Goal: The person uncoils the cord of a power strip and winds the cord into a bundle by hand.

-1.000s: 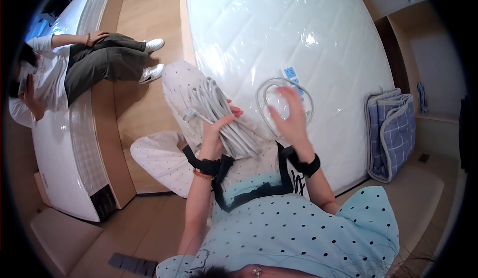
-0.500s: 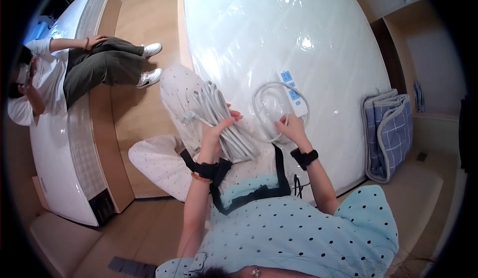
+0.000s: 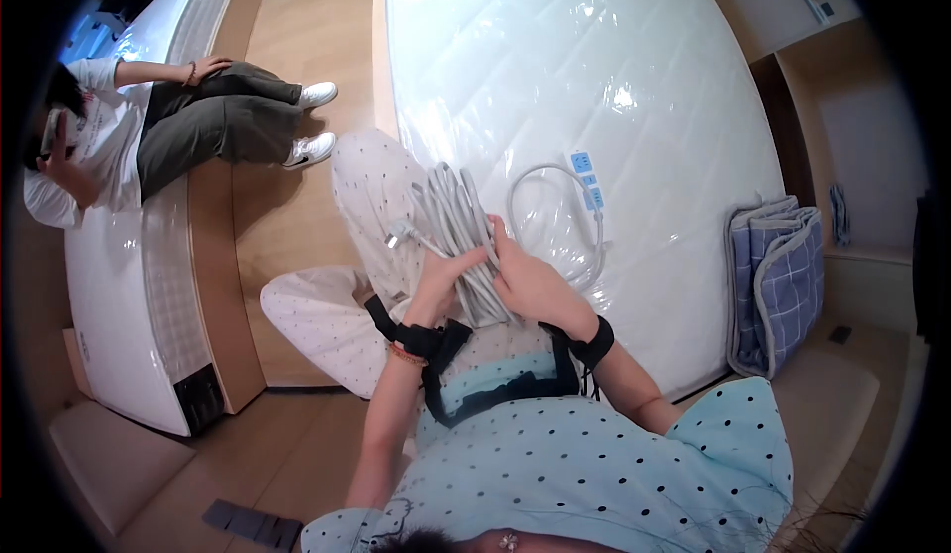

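Observation:
A long grey cable (image 3: 458, 206) is gathered in an elongated bundle above my lap. My left hand (image 3: 446, 274) is wrapped round the bundle's lower left side, and the plug (image 3: 400, 233) sticks out beside it. Against the bundle's right side, my right hand (image 3: 530, 281) is closed on the cable, its fingertips partly hidden. From there a loose loop of cable runs over the plastic-covered mattress (image 3: 684, 246) to a white power strip (image 3: 591, 189) with blue sockets.
A folded blue checked quilt (image 3: 778, 286) stands at the mattress's right edge. On the left, another person (image 3: 213, 122) sits on a second plastic-wrapped mattress (image 3: 124, 301), holding a phone. Wooden floor (image 3: 307, 33) lies between the beds.
My right hand has moved left from the loose loop to the bundle and closed there. The loop on the mattress has shifted and opened out. My left hand keeps its hold.

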### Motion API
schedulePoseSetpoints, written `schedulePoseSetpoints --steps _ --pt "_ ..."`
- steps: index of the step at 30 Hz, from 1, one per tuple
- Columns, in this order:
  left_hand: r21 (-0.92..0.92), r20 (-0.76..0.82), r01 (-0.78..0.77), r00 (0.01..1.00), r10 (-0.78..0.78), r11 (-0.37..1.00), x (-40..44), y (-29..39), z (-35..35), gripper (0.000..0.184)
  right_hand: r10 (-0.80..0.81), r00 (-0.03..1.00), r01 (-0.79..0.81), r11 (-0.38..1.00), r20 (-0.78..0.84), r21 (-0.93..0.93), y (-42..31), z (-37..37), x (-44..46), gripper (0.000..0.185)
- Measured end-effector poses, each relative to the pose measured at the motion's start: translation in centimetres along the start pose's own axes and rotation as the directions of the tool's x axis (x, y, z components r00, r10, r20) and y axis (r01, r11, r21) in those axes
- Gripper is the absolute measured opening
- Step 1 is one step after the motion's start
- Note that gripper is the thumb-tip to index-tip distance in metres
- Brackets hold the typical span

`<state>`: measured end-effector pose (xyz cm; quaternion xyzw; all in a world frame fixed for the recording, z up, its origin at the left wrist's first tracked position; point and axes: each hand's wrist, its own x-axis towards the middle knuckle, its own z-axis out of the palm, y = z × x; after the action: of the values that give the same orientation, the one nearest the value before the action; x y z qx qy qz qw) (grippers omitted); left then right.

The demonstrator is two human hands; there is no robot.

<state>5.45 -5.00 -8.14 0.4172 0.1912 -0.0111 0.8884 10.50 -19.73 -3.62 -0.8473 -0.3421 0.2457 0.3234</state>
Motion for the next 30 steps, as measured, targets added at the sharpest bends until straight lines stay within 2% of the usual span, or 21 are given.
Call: schedulePoseSetpoints --steps 2,5,7,10,11,13,14,16,19,22,23,26,27,30 --pt "0.048 0.100 -0.022 0.995 0.017 0.999 0.0 0.9 0.5 0.063 0.030 0.997 -0.026 0.998 0.077 -0.051 -0.7 -0.8 0.0 0.070" --pt "-0.256 0.165 0.014 0.986 0.030 0.966 -0.1 -0.2 -0.5 0.056 0.112 0.988 -0.101 0.989 0.102 -0.106 -1.8 -0.9 0.2 0.072" --pt "-0.160 0.135 -0.032 0.989 0.054 0.987 0.0 -0.1 -0.1 0.054 0.156 0.982 -0.142 0.982 0.109 -0.125 -2.0 -0.9 0.4 0.071" --pt "-0.039 0.006 -0.037 0.999 0.037 0.999 0.1 0.3 1.1 0.052 0.286 0.921 -0.232 0.948 0.263 -0.217 -1.9 -1.6 1.5 0.071" --pt "-0.004 -0.049 -0.023 0.999 0.022 1.000 0.0 0.2 1.5 0.051 0.117 0.970 -0.076 0.978 0.211 -0.195 -0.9 -2.0 1.4 0.073" --pt "-0.037 -0.128 0.019 0.992 -0.023 0.999 -1.2 -1.1 1.4 0.054 -0.221 0.971 0.234 0.957 0.096 -0.169 2.6 -3.1 -0.4 0.079" --pt "-0.048 -0.147 0.004 0.989 -0.011 0.999 -0.2 -1.0 1.4 0.055 -0.163 0.985 0.148 0.969 -0.060 -0.196 3.6 -3.8 -1.2 0.083" --pt "0.030 -0.086 -0.096 0.991 0.098 0.995 0.6 -0.3 1.2 0.046 -0.094 0.917 0.001 0.972 -0.387 -0.234 5.4 -5.9 -1.1 0.089" --pt "0.065 -0.055 -0.067 0.996 0.070 0.996 0.5 -0.3 1.4 0.038 0.109 0.780 -0.378 0.867 -0.617 -0.325 8.2 -4.0 -0.4 0.098" --pt "0.122 -0.040 -0.028 0.999 0.033 0.992 0.1 -0.6 1.1 0.031 0.243 0.877 -0.413 0.822 -0.414 -0.392 8.2 -0.7 0.6 0.109" --pt "0.141 -0.034 -0.035 0.999 0.040 0.989 0.3 -0.4 1.2 0.030 0.221 0.878 -0.409 0.809 -0.425 -0.423 8.0 0.4 0.9 0.104" --pt "0.159 -0.041 -0.048 0.998 0.055 0.986 0.8 -0.2 1.1 0.031 0.400 0.855 -0.506 0.781 -0.329 -0.365 7.8 3.0 2.1 0.095" --pt "0.157 -0.034 -0.063 0.997 0.069 0.986 0.8 -0.1 1.3 0.031 0.261 0.856 -0.447 0.809 -0.447 -0.383 8.5 3.5 1.9 0.071" --pt "0.141 -0.013 -0.060 0.998 0.063 0.988 1.1 -0.1 1.3 0.035 0.291 0.869 -0.388 0.902 -0.400 -0.188 11.9 3.2 1.3 0.054"
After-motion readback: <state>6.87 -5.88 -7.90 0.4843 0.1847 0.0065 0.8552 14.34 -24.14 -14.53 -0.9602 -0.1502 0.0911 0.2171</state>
